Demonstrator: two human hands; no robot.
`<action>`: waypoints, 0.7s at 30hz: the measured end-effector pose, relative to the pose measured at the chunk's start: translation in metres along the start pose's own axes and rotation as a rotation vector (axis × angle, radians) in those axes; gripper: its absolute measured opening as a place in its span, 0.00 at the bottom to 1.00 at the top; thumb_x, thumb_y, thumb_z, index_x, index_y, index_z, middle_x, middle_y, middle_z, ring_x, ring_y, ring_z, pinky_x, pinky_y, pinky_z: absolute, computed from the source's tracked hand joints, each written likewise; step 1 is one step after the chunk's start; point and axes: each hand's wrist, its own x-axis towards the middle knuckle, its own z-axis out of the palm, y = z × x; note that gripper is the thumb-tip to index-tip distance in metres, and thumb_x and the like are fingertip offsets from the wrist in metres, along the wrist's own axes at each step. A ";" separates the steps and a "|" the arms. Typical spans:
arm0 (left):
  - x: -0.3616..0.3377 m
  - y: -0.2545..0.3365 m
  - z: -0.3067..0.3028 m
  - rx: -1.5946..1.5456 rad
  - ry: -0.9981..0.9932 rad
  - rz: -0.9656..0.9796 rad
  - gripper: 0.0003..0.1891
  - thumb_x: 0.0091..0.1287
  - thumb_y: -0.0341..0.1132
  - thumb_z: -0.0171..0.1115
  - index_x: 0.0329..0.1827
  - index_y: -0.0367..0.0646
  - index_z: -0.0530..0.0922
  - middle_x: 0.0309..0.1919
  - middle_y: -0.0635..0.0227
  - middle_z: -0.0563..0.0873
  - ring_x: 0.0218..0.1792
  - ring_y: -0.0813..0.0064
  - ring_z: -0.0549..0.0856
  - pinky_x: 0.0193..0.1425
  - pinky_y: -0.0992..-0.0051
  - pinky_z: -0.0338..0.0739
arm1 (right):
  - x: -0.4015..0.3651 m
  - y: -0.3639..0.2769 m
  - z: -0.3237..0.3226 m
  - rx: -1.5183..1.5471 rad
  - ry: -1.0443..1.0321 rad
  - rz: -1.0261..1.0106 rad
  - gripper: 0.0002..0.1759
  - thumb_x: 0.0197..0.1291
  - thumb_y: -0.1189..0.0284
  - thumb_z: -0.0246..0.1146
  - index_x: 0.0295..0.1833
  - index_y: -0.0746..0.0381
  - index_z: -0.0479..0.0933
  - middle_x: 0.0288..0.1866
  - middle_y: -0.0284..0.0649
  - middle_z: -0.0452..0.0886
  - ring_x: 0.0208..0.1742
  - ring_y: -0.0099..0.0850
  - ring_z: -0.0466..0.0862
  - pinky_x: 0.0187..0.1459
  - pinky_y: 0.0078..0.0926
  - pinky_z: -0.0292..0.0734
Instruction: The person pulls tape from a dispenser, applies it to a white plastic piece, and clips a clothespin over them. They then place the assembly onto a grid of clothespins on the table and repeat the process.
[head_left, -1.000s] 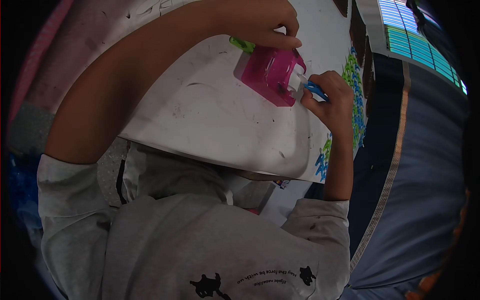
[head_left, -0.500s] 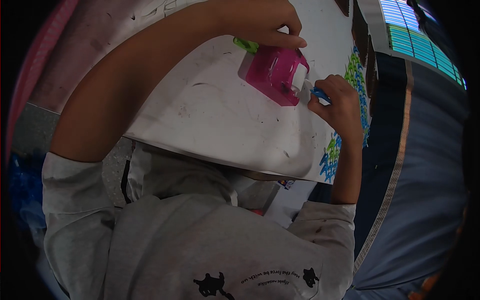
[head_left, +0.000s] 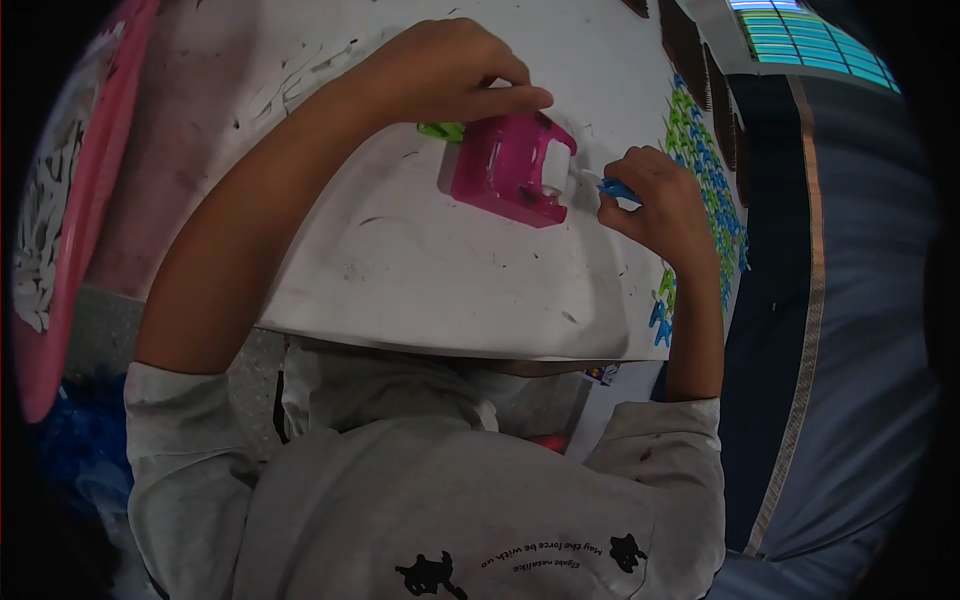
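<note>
A pink plastic dispenser [head_left: 500,165] with a white roll [head_left: 556,167] at its right end rests on the white table [head_left: 400,270]. My left hand [head_left: 455,75] is bent over its far edge, thumb along the top; the other fingertips are partly hidden. Just right of the roll, my right hand [head_left: 655,200] pinches a small blue plastic piece [head_left: 617,190]. A thin whitish bit [head_left: 588,178] shows between that piece and the roll. Behind the dispenser, under my left wrist, a green plastic piece [head_left: 440,130] pokes out.
Rows of green and blue plastic pieces [head_left: 690,150] line the table's right side. At the far left stands a pink tray [head_left: 75,240] holding many white strips. Dark blue fabric [head_left: 860,300] hangs beyond the right edge. Blue plastic bags [head_left: 85,430] lie below, left.
The view has swung left, so the pink tray with white strips now shows. Both hands keep nearly the same places about the dispenser, the blue piece still pinched on the right.
</note>
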 end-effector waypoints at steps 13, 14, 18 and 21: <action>0.002 0.002 0.000 -0.109 0.024 0.040 0.15 0.68 0.43 0.62 0.33 0.40 0.86 0.22 0.64 0.82 0.24 0.67 0.80 0.31 0.70 0.73 | -0.057 0.017 -0.002 -0.026 0.589 0.072 0.20 0.39 0.79 0.76 0.43 0.61 0.84 0.36 0.36 0.82 0.35 0.30 0.81 0.31 0.24 0.76; 0.001 0.003 -0.001 -0.111 0.005 0.059 0.15 0.68 0.43 0.62 0.33 0.40 0.86 0.22 0.64 0.82 0.24 0.67 0.80 0.31 0.70 0.73 | -0.061 0.016 -0.002 -0.033 0.598 0.097 0.20 0.39 0.79 0.76 0.43 0.61 0.84 0.36 0.36 0.82 0.35 0.30 0.81 0.31 0.24 0.76; 0.001 0.005 0.001 -0.147 -0.017 0.015 0.13 0.69 0.39 0.62 0.37 0.37 0.85 0.21 0.64 0.80 0.24 0.71 0.79 0.30 0.73 0.71 | -0.075 0.013 -0.009 -0.042 0.622 0.105 0.20 0.39 0.78 0.76 0.43 0.61 0.84 0.35 0.36 0.82 0.36 0.29 0.81 0.31 0.23 0.76; 0.001 0.006 -0.002 -0.157 -0.037 -0.006 0.12 0.69 0.38 0.61 0.39 0.36 0.85 0.22 0.64 0.80 0.24 0.73 0.78 0.31 0.74 0.71 | -0.086 0.006 -0.009 0.019 0.646 0.171 0.18 0.43 0.77 0.76 0.44 0.60 0.84 0.37 0.37 0.81 0.37 0.29 0.81 0.33 0.23 0.78</action>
